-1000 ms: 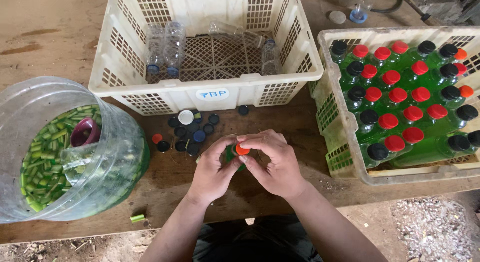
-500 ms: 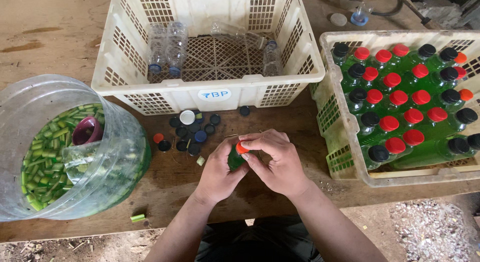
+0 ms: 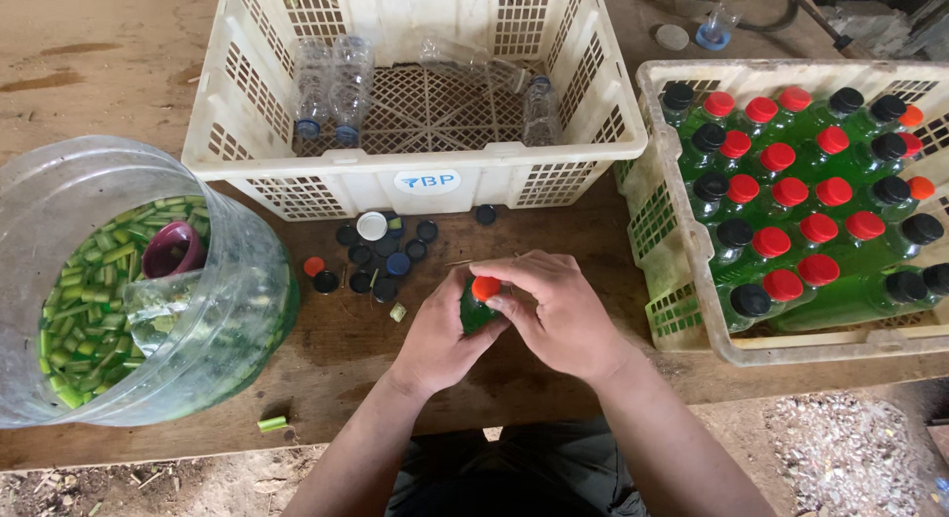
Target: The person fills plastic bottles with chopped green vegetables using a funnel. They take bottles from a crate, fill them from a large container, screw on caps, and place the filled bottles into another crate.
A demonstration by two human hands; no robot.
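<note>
Left hand [image 3: 435,339]: fingers wrapped around the body of a small bottle of green liquid [image 3: 476,314], held upright just above the wooden table [image 3: 326,364], at centre near the table's front edge.

Right hand [image 3: 554,314]: thumb and fingertips closed on the red screw cap [image 3: 485,288] seated on the bottle neck.

Loose bottle caps [image 3: 381,260]: scattered on the table just beyond the hands, mostly black, with one white, one blue and one red; touching or just beside one another, in front of the centre crate.

White plastic crate [image 3: 415,176]: straight ahead, lattice walls, holding a few empty clear plastic bottles [image 3: 331,92] lying along its far side.

Cream plastic crate [image 3: 682,250]: to the right, packed with filled green bottles [image 3: 791,196] in rows, capped red or black.

Large clear plastic jar [image 3: 227,309]: to the left, containing cut green stem pieces [image 3: 89,300] in liquid, plus a maroon scoop [image 3: 170,250] resting on top.

Single green stem piece [image 3: 272,423]: lying at the table's front edge, below the jar.
</note>
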